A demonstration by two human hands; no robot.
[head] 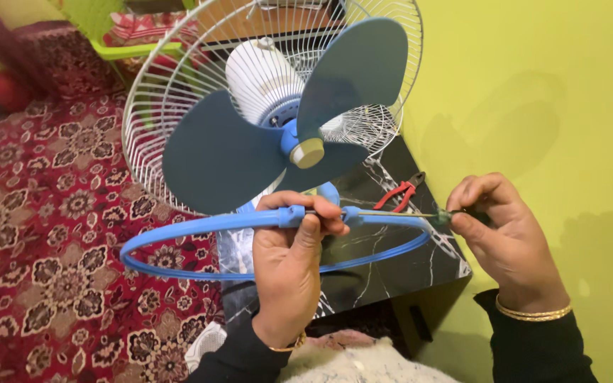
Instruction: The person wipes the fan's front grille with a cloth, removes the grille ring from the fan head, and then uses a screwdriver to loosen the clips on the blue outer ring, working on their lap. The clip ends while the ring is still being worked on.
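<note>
Blue plastic guard ring (pixel 179 230) of a table fan (pixel 278 106), held level before the blades at its clamp joint. A screwdriver (pixel 420 214) meets the joint from the right. Beneath: a black marble-patterned tabletop (pixel 391 269) bearing red-handled pliers (pixel 400 193); a red floral carpet (pixel 44 234); a yellow-green wall (pixel 533 92). Left hand (pixel 289 266), palm up, fingers closed around the ring. Right hand (pixel 501 237) pinches the screwdriver handle, wrist bent inward.
</note>
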